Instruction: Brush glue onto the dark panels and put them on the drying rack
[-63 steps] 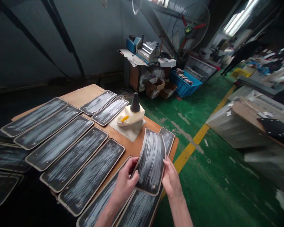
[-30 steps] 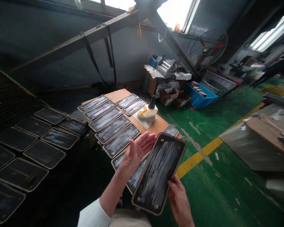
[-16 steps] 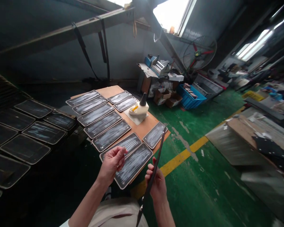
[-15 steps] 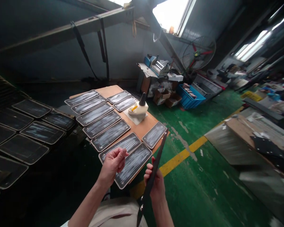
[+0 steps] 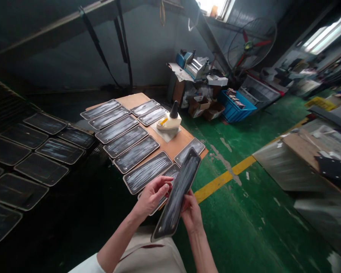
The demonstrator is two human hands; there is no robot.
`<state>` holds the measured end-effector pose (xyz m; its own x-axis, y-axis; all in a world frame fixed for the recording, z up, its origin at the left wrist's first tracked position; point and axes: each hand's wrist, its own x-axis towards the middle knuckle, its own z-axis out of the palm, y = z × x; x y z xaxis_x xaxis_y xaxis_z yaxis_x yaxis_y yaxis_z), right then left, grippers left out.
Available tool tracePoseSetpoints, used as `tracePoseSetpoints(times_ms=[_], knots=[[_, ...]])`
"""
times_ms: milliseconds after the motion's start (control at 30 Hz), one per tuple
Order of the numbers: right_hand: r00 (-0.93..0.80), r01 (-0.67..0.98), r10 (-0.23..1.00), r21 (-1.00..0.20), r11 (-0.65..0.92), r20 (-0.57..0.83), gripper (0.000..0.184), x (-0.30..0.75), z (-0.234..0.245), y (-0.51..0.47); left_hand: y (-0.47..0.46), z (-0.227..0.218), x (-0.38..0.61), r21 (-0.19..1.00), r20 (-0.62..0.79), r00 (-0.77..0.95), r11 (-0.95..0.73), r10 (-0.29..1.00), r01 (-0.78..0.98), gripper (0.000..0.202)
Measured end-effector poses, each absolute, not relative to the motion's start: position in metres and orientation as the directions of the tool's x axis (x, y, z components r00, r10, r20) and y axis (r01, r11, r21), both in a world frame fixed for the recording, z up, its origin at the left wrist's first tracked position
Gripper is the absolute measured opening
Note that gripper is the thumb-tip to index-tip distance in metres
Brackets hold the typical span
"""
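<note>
My right hand holds a dark rectangular panel from behind and below. The panel is tilted, with rounded corners, a pale edge, small studs near its ends and whitish streaks across its face. Beside its left edge is my left hand, fingers bent and thumb apart; I cannot tell whether the fingertips touch the panel. Similar streaked panels, such as this one, lie in rows on a brown board. A cream container with a black conical top stands on a pale sheet there, next to a yellow-handled item.
More dark panels lie on a rack at the left. Beyond the board are a small machine on a stand, cardboard boxes, a blue crate and a large fan. A worktable stands at the right on green floor.
The held panel has turned from edge-on so that its streaked face shows. My left hand has moved right to the panel's edge, and its fingers have loosened from a pinch.
</note>
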<state>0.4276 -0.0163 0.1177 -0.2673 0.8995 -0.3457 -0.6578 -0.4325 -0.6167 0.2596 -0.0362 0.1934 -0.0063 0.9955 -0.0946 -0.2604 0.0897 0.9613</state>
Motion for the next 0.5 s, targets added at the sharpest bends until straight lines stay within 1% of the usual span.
tracePoseSetpoints(times_ms=[67,200,300,400,433,467,500], knots=[[-0.292,-0.617,0.899,-0.654,-0.438,-0.326,0.036,0.422,0.114,-0.018,-0.048,0.185,0.25,0.955,-0.151,-0.027,0.138,0.988,-0.263,0.036],[-0.39,-0.551,0.866,-0.674,-0.491,-0.313,0.031,0.397,0.111,-0.028,-0.083,0.166,0.224,0.92,-0.32,-0.18,0.26,0.93,-0.292,0.029],[-0.476,-0.493,0.826,-0.687,-0.534,-0.301,0.031,0.368,0.11,-0.04,-0.112,0.15,0.204,0.89,-0.408,-0.329,0.29,0.852,-0.353,0.03],[-0.572,-0.44,0.762,-0.671,-0.597,-0.302,0.031,0.349,0.1,-0.048,-0.14,0.136,0.184,0.834,-0.502,-0.435,0.285,0.748,-0.473,0.032],[-0.571,-0.421,0.753,-0.67,-0.612,-0.329,0.033,0.348,0.093,-0.049,-0.149,0.132,0.177,0.813,-0.528,-0.453,0.272,0.719,-0.515,0.032],[-0.525,-0.401,0.763,-0.681,-0.613,-0.377,0.034,0.35,0.083,-0.048,-0.157,0.128,0.171,0.794,-0.548,-0.468,0.255,0.693,-0.553,0.032],[-0.426,-0.384,0.792,-0.705,-0.596,-0.437,0.035,0.354,0.073,-0.047,-0.165,0.125,0.165,0.778,-0.565,-0.488,0.231,0.665,-0.584,0.032]])
